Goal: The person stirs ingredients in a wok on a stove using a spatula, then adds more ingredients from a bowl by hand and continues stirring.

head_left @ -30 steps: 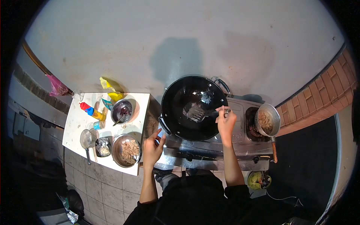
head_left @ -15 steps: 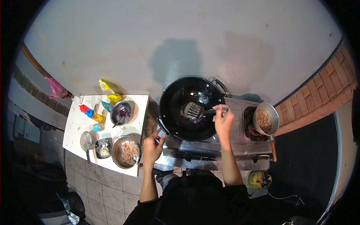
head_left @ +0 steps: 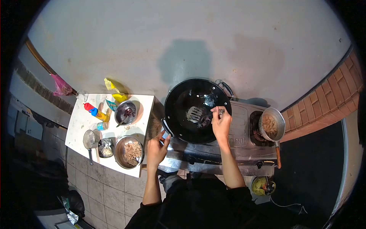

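A black wok point(head_left: 183, 99) sits on the left side of the stove, with some dark purplish food point(head_left: 205, 121) in it. My right hand point(head_left: 222, 121) is closed around the handle of a slotted spatula point(head_left: 195, 114), whose head rests low in the wok beside the food. At the wok's lower left, my left hand point(head_left: 157, 148) is at the wok's side handle point(head_left: 166, 128), fingers bent and holding a bluish cloth point(head_left: 165, 135) against it.
On the white table point(head_left: 85, 126) at left stand a steel bowl of meat strips point(head_left: 132, 152), a smaller bowl point(head_left: 122, 110), sauce bottles point(head_left: 100, 114), a strainer point(head_left: 89, 139) and a black dish point(head_left: 105, 147). A pan point(head_left: 279, 121) of meat sits on the right burner.
The spatula head has shifted slightly left and down in the wok, and my right hand has moved a little left. My left hand stays at the wok's handle. The view has shifted slightly.
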The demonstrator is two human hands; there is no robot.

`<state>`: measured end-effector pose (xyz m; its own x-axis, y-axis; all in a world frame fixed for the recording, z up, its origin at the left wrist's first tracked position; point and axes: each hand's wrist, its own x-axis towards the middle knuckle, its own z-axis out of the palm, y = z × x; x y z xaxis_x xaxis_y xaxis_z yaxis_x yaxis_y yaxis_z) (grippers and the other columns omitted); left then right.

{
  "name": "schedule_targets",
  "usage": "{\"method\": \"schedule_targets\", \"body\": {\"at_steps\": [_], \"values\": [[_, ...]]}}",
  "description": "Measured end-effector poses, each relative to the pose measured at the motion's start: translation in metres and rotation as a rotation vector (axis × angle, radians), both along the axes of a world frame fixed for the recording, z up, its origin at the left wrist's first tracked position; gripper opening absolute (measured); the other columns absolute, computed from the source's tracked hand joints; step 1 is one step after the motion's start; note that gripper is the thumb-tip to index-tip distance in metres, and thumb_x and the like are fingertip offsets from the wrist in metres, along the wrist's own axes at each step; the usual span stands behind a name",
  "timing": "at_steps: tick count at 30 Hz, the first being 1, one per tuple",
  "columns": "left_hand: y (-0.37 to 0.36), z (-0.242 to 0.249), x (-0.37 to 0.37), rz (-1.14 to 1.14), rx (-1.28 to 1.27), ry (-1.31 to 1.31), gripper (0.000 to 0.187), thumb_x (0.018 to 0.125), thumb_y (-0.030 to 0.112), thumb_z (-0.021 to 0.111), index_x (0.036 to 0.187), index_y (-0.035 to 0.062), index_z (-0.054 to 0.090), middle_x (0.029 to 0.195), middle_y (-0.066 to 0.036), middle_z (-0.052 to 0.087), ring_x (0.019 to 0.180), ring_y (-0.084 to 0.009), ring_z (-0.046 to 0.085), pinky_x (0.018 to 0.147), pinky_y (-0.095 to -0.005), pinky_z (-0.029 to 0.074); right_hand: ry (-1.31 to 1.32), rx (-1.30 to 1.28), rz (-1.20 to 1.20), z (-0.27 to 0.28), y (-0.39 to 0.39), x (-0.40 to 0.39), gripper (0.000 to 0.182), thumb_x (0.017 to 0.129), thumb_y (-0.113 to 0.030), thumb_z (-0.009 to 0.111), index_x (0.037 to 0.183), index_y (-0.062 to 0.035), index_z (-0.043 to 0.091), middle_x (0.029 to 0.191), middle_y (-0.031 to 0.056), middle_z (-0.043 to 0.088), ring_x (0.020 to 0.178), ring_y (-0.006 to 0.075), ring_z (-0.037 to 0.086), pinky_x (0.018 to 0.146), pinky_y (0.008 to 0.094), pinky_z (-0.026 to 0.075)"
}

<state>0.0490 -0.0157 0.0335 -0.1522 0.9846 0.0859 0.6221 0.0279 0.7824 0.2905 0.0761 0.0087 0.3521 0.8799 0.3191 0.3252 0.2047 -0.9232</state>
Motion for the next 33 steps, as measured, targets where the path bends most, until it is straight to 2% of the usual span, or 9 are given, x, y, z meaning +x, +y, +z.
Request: {"method": "schedule_targets", "body": {"at_steps": [6,8,15,17,18,20,24,30,33], "values": [[-0.003,-0.004,0.002,0.022,0.031,-0.036,0.042,0.091,0.031,0.067,0.118,-0.0017,0.066,0.063,-0.011,0.062,0.047,-0.0151,0.053,0.05,-0.0325,0.042,-0.018,-0.027,0.004,0.011,0.0,-0.002,0.017,0.095,-0.008,0.058,0.083,0.0041,0.062,0.069,0.0121,0.065,0.057,0.0129,0.058,0.055,0.0305,0.044],[-0.004,-0.002,0.003,0.031,-0.015,-0.042,0.042,0.091,0.031,0.067,0.117,-0.0022,0.066,0.063,-0.011,0.062,0.047,-0.0156,0.054,0.05,-0.0328,0.043,-0.103,0.005,0.012,0.016,-0.001,-0.003,0.017,0.094,-0.008,0.058,0.082,0.0041,0.061,0.068,0.0123,0.064,0.057,0.0135,0.058,0.054,0.0309,0.044],[-0.006,0.001,0.007,0.061,-0.018,-0.022,0.044,0.091,0.032,0.067,0.117,-0.0029,0.066,0.063,-0.012,0.062,0.048,-0.016,0.054,0.051,-0.0328,0.043,-0.058,0.054,0.026,0.014,0.003,-0.001,0.016,0.093,-0.006,0.058,0.081,0.0037,0.061,0.066,0.0118,0.062,0.056,0.0148,0.058,0.054,0.032,0.043],[-0.006,0.0,0.009,0.076,-0.015,-0.046,0.044,0.091,0.032,0.067,0.118,-0.0028,0.066,0.063,-0.012,0.062,0.048,-0.0163,0.054,0.051,-0.0328,0.043,-0.079,0.058,0.015,0.011,0.005,0.002,0.02,0.097,-0.013,0.059,0.085,0.0032,0.063,0.068,0.0067,0.063,0.053,0.0076,0.051,0.049,0.0274,0.039],[-0.006,0.001,0.009,0.076,-0.014,-0.044,0.044,0.091,0.032,0.067,0.118,-0.0028,0.066,0.063,-0.012,0.062,0.048,-0.0163,0.054,0.051,-0.0328,0.043,-0.077,0.059,0.015,0.013,0.005,0.001,0.02,0.097,-0.013,0.059,0.085,0.0032,0.063,0.068,0.0067,0.063,0.053,0.0076,0.051,0.049,0.0274,0.039],[-0.006,0.001,0.01,0.067,-0.043,-0.029,0.044,0.091,0.032,0.067,0.117,-0.0031,0.066,0.063,-0.013,0.062,0.048,-0.0164,0.055,0.052,-0.0329,0.043,-0.092,0.112,0.004,0.015,0.006,-0.001,0.015,0.092,-0.005,0.059,0.081,0.0038,0.06,0.065,0.0123,0.061,0.056,0.0154,0.057,0.054,0.0325,0.044],[-0.007,-0.005,0.009,0.07,-0.022,-0.022,0.044,0.091,0.031,0.067,0.117,-0.0035,0.065,0.063,-0.013,0.062,0.049,-0.0162,0.055,0.052,-0.0328,0.044,-0.088,0.026,0.022,0.013,0.008,0.0,0.013,0.091,-0.004,0.061,0.08,0.0041,0.06,0.064,0.012,0.059,0.054,0.0157,0.054,0.055,0.0322,0.043],[-0.008,-0.004,0.01,0.08,-0.026,-0.051,0.044,0.09,0.03,0.067,0.117,-0.0037,0.065,0.064,-0.013,0.063,0.049,-0.0158,0.055,0.052,-0.0326,0.044,-0.084,0.136,0.03,0.014,0.009,-0.003,0.013,0.089,-0.003,0.062,0.079,0.0048,0.059,0.063,0.0133,0.057,0.054,0.0152,0.053,0.055,0.032,0.043],[-0.008,-0.005,0.009,0.077,-0.011,-0.043,0.044,0.09,0.031,0.067,0.117,-0.004,0.066,0.064,-0.013,0.063,0.049,-0.0155,0.055,0.052,-0.0324,0.044,-0.07,0.137,0.047,0.017,0.008,-0.003,0.013,0.089,-0.002,0.062,0.079,0.0052,0.058,0.066,0.0155,0.058,0.054,0.0188,0.054,0.055,0.0333,0.043]]}}
